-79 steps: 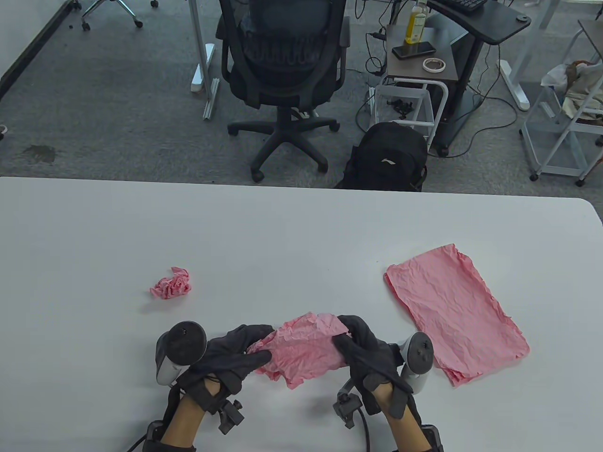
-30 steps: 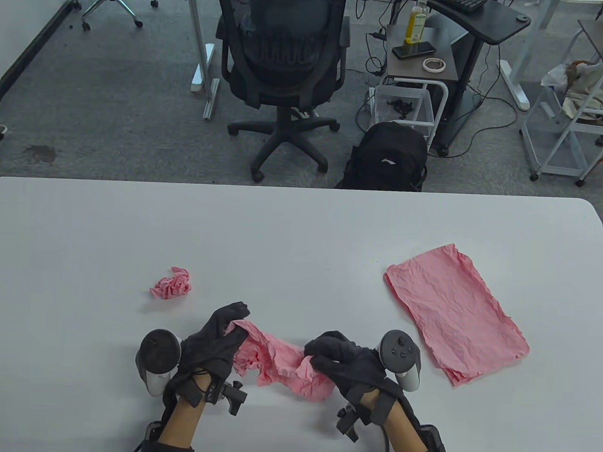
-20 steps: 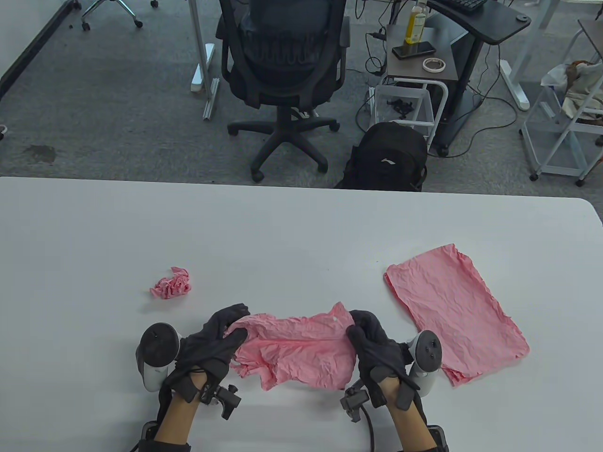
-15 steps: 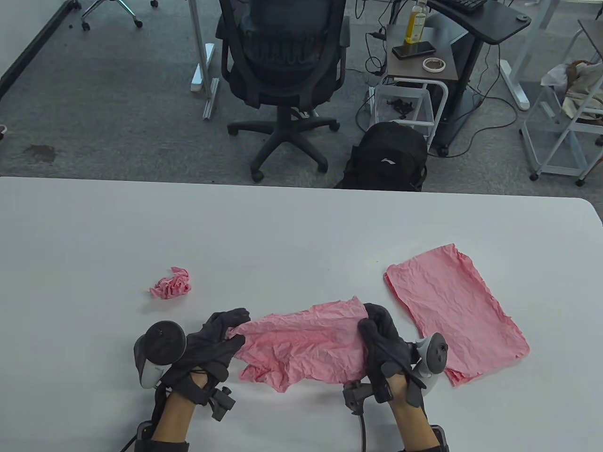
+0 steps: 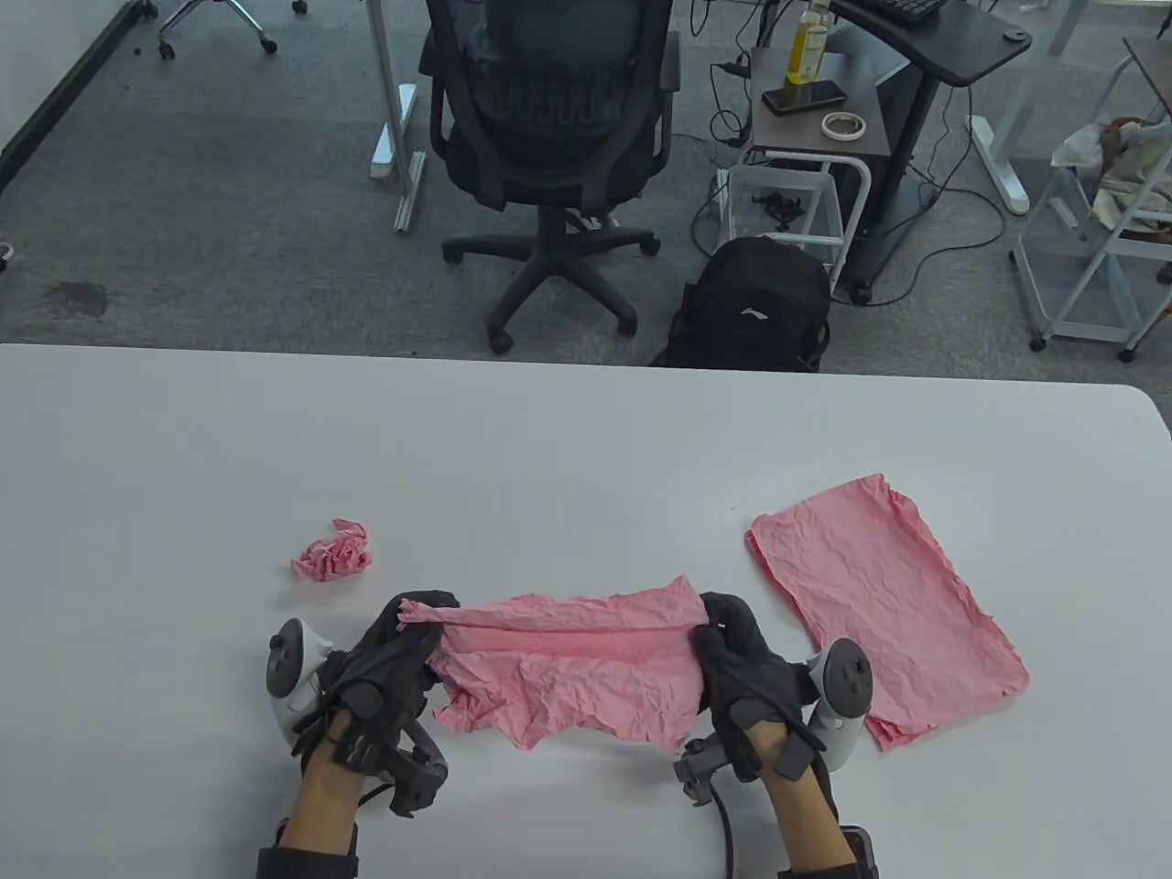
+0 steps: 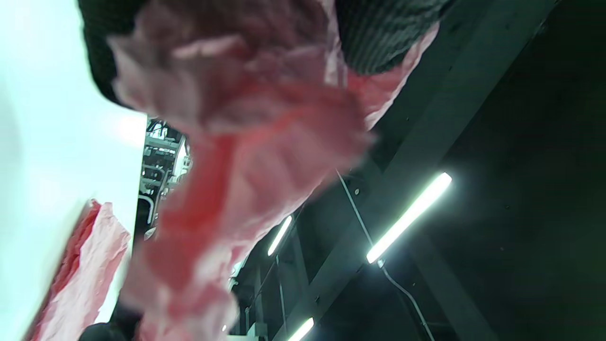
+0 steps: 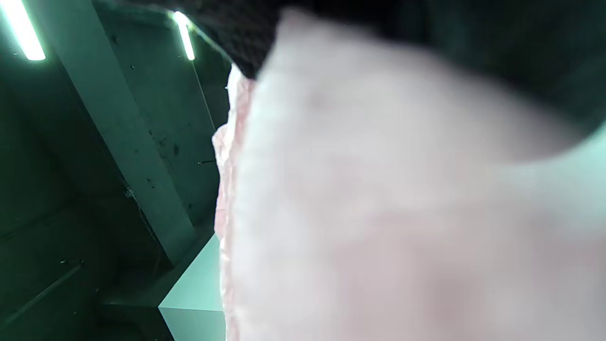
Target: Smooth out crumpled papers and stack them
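A wrinkled pink paper sheet [image 5: 572, 664] is stretched between both hands just above the white table [image 5: 568, 458], near its front edge. My left hand [image 5: 403, 641] pinches the sheet's left end and my right hand [image 5: 723, 641] pinches its right end. The left wrist view looks up along the blurred pink sheet [image 6: 246, 156] under the glove fingers [image 6: 378, 33]. The right wrist view is filled by blurred pink paper [image 7: 402, 213]. A flattened pink stack [image 5: 884, 604] lies at the right. A small crumpled pink ball [image 5: 334, 552] sits at the left.
Beyond the table's far edge stand a black office chair [image 5: 549, 119] and a black backpack [image 5: 755, 307] on the grey carpet. A small side table [image 5: 815, 110] with a bottle, phone and tape roll is at the back right.
The bunched pink paper has been pulled open sideways into a wide sheet. The hands moved apart, and the left hand turned over while still pinching its end.
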A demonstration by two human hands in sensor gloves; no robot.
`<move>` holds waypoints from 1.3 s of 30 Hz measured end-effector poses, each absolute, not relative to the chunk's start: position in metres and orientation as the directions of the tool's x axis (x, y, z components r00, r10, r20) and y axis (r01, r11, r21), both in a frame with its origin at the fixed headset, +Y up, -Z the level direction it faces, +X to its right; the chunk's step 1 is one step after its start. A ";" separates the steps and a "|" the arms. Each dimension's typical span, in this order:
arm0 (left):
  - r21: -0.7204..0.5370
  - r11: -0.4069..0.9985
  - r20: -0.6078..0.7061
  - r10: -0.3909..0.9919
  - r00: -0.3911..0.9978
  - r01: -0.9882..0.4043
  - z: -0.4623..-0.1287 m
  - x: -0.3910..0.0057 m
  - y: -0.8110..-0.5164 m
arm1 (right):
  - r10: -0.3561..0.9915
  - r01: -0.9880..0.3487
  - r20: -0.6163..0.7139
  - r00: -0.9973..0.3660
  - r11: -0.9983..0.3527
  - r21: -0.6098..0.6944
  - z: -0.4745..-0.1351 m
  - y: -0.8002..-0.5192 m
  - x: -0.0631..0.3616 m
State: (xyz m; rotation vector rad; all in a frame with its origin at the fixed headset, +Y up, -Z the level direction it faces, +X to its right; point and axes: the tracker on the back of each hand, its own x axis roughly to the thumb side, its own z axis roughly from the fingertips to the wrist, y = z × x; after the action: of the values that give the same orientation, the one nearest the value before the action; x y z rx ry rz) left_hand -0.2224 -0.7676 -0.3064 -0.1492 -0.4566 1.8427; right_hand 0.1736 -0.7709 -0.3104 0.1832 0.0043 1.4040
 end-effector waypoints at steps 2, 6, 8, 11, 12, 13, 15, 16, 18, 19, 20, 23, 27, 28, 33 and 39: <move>-0.334 -0.246 0.123 0.946 -0.300 -0.910 -0.306 -0.226 -0.770 | 0.985 -0.986 0.098 0.140 0.130 0.108 -0.311 -0.772 0.177; -0.184 -0.069 0.077 0.993 -0.085 -0.980 -0.304 -0.237 -0.767 | 0.997 -0.998 0.065 0.030 0.026 0.060 -0.309 -0.770 0.180; -0.032 0.494 0.129 0.864 0.487 -0.869 -0.300 -0.242 -0.752 | 0.988 -0.987 0.049 -0.144 -0.147 0.063 -0.307 -0.767 0.178; -0.008 0.882 0.066 0.471 0.880 -0.471 -0.294 -0.231 -0.743 | 0.936 -0.935 0.032 -0.350 -0.351 0.047 -0.302 -0.765 0.171; 0.007 0.934 0.060 0.357 0.932 -0.358 -0.293 -0.226 -0.742 | 0.907 -0.907 0.046 -0.418 -0.420 0.040 -0.301 -0.763 0.169; -0.001 0.944 0.090 0.329 0.940 -0.330 -0.293 -0.222 -0.741 | 0.889 -0.889 0.060 -0.455 -0.457 0.035 -0.301 -0.762 0.167; 0.012 0.920 0.305 0.370 0.878 -0.392 -0.287 -0.206 -0.736 | 0.831 -0.835 0.107 -0.546 -0.550 0.006 -0.300 -0.758 0.165; 0.001 0.914 0.384 0.375 0.844 -0.406 -0.285 -0.197 -0.735 | 0.813 -0.819 0.117 -0.570 -0.573 -0.005 -0.299 -0.757 0.165; -0.067 0.935 0.478 0.337 0.811 -0.349 -0.282 -0.174 -0.738 | 0.792 -0.801 0.142 -0.595 -0.599 -0.015 -0.299 -0.754 0.165; -0.137 0.958 0.491 0.287 0.823 -0.252 -0.284 -0.161 -0.744 | 0.792 -0.803 0.167 -0.587 -0.596 0.011 -0.301 -0.753 0.166; -0.183 0.968 0.490 0.240 0.838 -0.170 -0.285 -0.154 -0.749 | 0.797 -0.806 0.178 -0.578 -0.591 0.027 -0.301 -0.753 0.166; -0.344 0.939 0.493 0.167 0.854 0.016 -0.291 -0.146 -0.770 | 0.788 -0.793 0.159 -0.595 -0.607 0.039 -0.301 -0.751 0.171; -0.540 0.841 0.399 0.287 0.871 -0.029 -0.291 -0.154 -0.778 | 0.532 -0.541 0.103 -0.840 -0.838 -0.078 -0.303 -0.748 0.176; -0.557 0.831 0.404 0.286 0.869 -0.015 -0.290 -0.155 -0.779 | 0.535 -0.541 0.086 -0.841 -0.838 -0.073 -0.303 -0.749 0.177; -0.569 0.822 0.396 0.263 0.880 0.011 -0.292 -0.160 -0.782 | 0.531 -0.537 0.093 -0.842 -0.814 -0.222 -0.293 -0.734 0.182; -0.563 0.825 0.372 0.207 0.905 0.042 -0.290 -0.152 -0.784 | 0.439 -0.550 0.553 -0.708 -0.834 -0.043 -0.266 -0.719 0.105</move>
State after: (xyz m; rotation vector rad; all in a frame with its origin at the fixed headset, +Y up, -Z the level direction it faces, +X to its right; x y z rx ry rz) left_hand -0.1524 -0.7837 -0.2904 -0.5983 -0.4370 0.0906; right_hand 0.1049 -0.7186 -0.2665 0.7308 -0.2769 2.4757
